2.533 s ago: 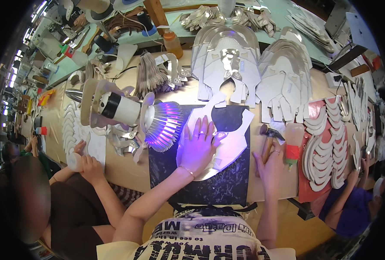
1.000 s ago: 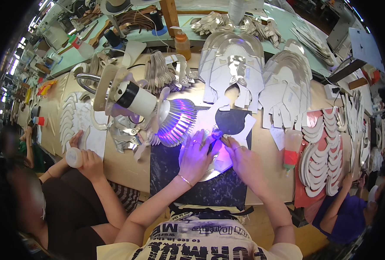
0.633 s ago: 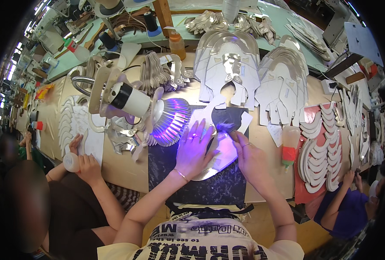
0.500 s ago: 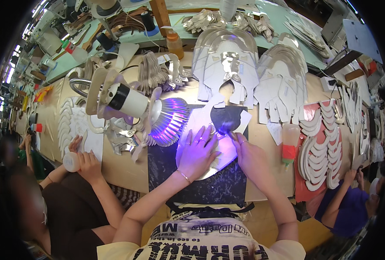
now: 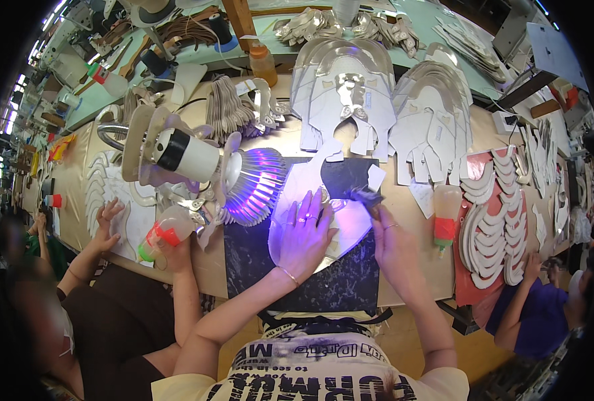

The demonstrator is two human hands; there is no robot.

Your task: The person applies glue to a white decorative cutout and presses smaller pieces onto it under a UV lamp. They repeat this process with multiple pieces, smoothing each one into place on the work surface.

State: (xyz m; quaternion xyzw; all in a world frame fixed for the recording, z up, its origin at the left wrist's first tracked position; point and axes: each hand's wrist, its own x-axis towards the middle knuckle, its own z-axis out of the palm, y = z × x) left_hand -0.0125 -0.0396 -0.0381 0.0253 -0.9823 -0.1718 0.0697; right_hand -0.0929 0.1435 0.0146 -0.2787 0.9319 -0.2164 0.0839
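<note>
A white cut shoe-upper piece (image 5: 352, 230) lies on a dark mottled board (image 5: 257, 267) under a purple light. My left hand (image 5: 304, 230) rests flat on this piece, fingers stretched out and rings showing. To the right, my right hand (image 5: 394, 244) is closed around a small dark-headed tool (image 5: 365, 196), its exact kind blurred. The tool's head is over the right edge of the piece, and I cannot tell whether it touches. A silvery patch (image 5: 338, 204) shows on the piece by my left fingertips.
A finned lamp (image 5: 253, 187) stands close on the left. Stacked white pieces (image 5: 340, 87) lie at the back. A red-banded bottle (image 5: 445, 217) and a red sheet (image 5: 474, 277) with curved strips are on the right. A co-worker's hand (image 5: 173, 254) holds another bottle (image 5: 170, 227).
My right hand has moved slightly right with the tool, away from the middle of the piece. My left hand stays flat. The co-worker at left has tilted the bottle and moved it nearer the lamp.
</note>
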